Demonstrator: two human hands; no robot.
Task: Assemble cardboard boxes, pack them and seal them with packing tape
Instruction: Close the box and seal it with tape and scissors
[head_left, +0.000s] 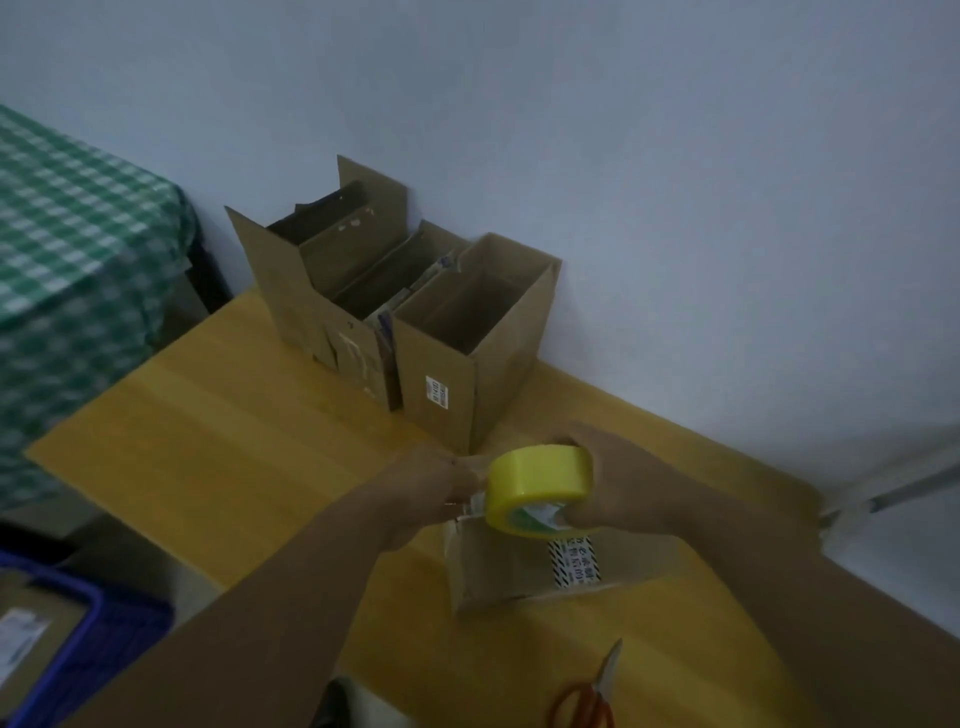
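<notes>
Holds a glossy yellow roll of packing tape (540, 488) in the right hand (623, 493), fingers curled over its rim, thumb underneath. Pinches the roll's loose clear end with the left hand (431, 487), just beside the roll. Both hands low over the far-left top edge of a small brown cardboard box (509, 577) on the yellow wooden table (223, 441); touching it or just above, cannot tell through the blur.

On the box's top, a white label with black striped edges (574, 564), its upper part hidden by roll and right hand.

Beyond the hands, against the pale blue-grey wall (675, 156), two open boxes touching side by side: a narrow open carton (452, 379) with a small white sticker, and a wider open carton (306, 291), flaps up, dark flat pieces standing inside.

At the table's near edge, orange-handled scissors (592, 696), blades pointing toward the small box, apart from it.

Off the table to the left, a blue plastic crate (119, 613) holding a brown parcel, and a green-and-white checked cloth (78, 234).
</notes>
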